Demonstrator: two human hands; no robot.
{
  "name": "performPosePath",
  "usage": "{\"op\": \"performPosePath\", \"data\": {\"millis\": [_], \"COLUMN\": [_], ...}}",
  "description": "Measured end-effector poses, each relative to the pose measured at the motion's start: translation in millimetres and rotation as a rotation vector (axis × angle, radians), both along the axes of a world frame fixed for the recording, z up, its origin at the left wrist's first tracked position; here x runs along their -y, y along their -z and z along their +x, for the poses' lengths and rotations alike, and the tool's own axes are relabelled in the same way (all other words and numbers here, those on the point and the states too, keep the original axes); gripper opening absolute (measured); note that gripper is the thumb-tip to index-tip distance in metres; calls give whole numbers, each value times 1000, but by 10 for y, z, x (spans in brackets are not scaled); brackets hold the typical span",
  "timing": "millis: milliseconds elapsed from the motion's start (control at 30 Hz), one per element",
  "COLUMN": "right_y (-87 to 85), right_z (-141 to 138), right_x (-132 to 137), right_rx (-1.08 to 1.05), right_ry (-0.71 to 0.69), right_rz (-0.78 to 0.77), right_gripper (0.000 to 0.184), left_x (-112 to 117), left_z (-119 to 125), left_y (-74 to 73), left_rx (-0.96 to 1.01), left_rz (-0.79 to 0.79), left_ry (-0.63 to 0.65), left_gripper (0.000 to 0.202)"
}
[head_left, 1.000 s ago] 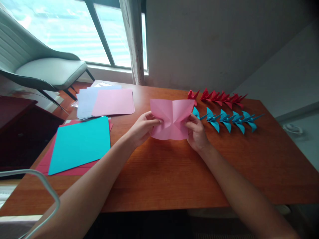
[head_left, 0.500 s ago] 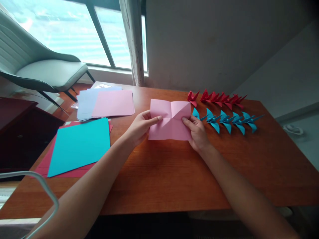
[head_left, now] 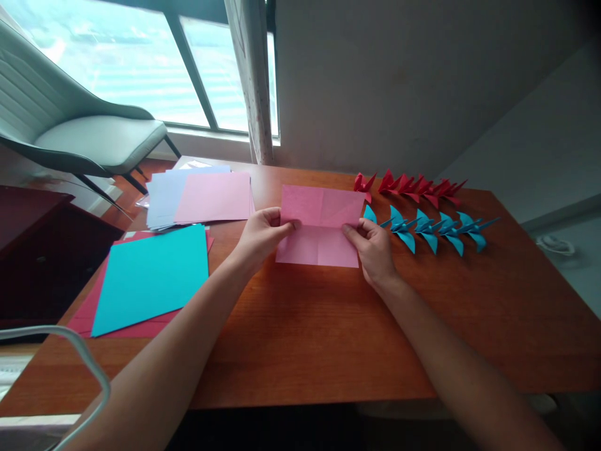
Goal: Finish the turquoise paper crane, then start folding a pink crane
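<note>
Your left hand [head_left: 263, 238] and your right hand [head_left: 374, 249] are grasping opposite sides of the creased pink origami paper [head_left: 320, 216], between near edge and far edge of the worktop [head_left: 319, 338].

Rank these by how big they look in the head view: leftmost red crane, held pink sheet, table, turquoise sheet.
1. Table
2. Turquoise sheet
3. Held pink sheet
4. Leftmost red crane, its lower part partly hidden by the held sheet

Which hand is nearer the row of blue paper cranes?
Right. The right hand is beside the blue cranes; the left hand is farther, across the pink sheet.
</note>
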State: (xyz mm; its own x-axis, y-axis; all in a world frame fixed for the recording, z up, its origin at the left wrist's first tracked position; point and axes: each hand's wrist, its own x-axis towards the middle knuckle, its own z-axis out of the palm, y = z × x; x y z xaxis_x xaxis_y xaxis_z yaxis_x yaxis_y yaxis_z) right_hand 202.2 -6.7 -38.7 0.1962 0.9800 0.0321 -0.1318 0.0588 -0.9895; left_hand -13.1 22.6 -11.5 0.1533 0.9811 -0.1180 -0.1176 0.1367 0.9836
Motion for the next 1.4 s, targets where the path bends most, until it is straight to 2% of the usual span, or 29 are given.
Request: {"op": "performPosePath", "data": {"millis": [267,500,867,1000,1233,1400], "right_y": [-49,-27,-57,-64,-99,-101], "right_z": [-3,-5,-11,-11,-15,-17], "right_x": [22,8,16,25,50,46], "right_rx": [-19,-6,-24,41,122,147], "right_ry": [-90,-97,-170,-160,-221,-258], "right_rz": [-70,-79,-149,-164,-214,-218], "right_gripper": [22,24,25,25,26,24], "left_x": [51,48,71,74,49,30], "left_z": [18,0,-8,-20,-67,-92], "left_y": [-47,-9,-71,-79,-107,-104], "left_rx": [6,-21,-9,-38,-123,-270], "left_rz": [-28,-107,-173,-185,-121,-28], "left_ry": [43,73,133,163,162,152], "left_gripper": [26,33,39,41,37,38]}}
